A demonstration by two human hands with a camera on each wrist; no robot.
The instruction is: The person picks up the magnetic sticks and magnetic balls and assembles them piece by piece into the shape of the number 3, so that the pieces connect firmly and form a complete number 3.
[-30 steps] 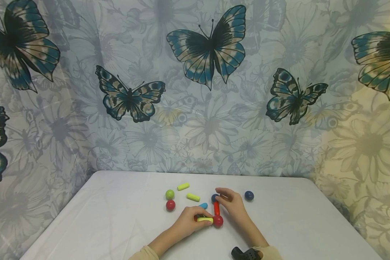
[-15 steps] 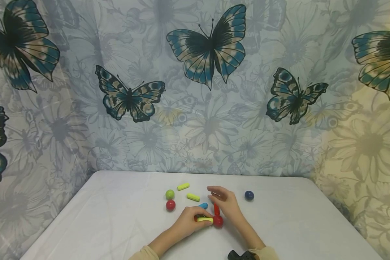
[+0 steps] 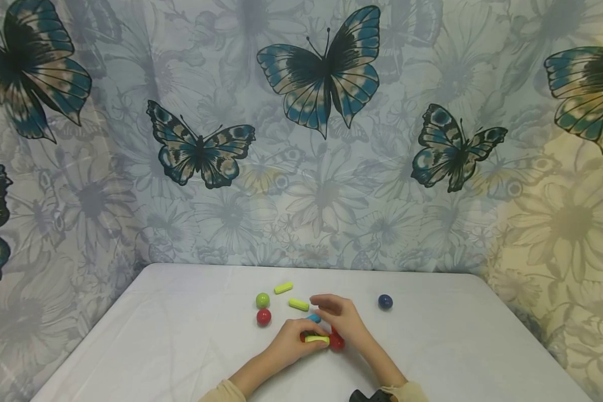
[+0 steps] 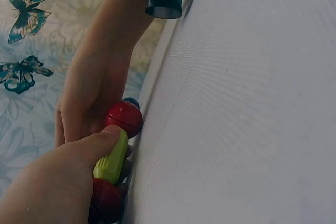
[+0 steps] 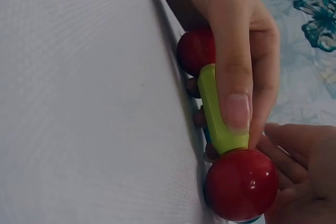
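Note:
My left hand [image 3: 295, 341] pinches a yellow-green rod [image 5: 215, 111] between thumb and fingers. A red ball [image 5: 241, 184] is attached at the rod's right end, and another red ball [image 5: 198, 51] sits at its other end, partly under the hand. From the right-hand ball a red rod [image 3: 334, 329] leads away, mostly hidden. Over it my right hand [image 3: 344, 320] spreads its relaxed fingers, with the fingertips by a light blue rod [image 3: 314, 318]. The right palm appears beside the nearer red ball in the right wrist view, holding nothing visible.
Two loose yellow-green rods [image 3: 298, 305] lie behind the hands on the white table [image 3: 181, 335]. A green ball [image 3: 262, 300] and a red ball [image 3: 263, 317] stand to the left. A dark blue ball [image 3: 385, 302] lies at the right. A butterfly-printed cloth hangs behind the table.
My right hand has moved leftward from the blue ball at the red rod's far end, now covering that area. My left hand keeps its hold on the yellow-green rod in the same place.

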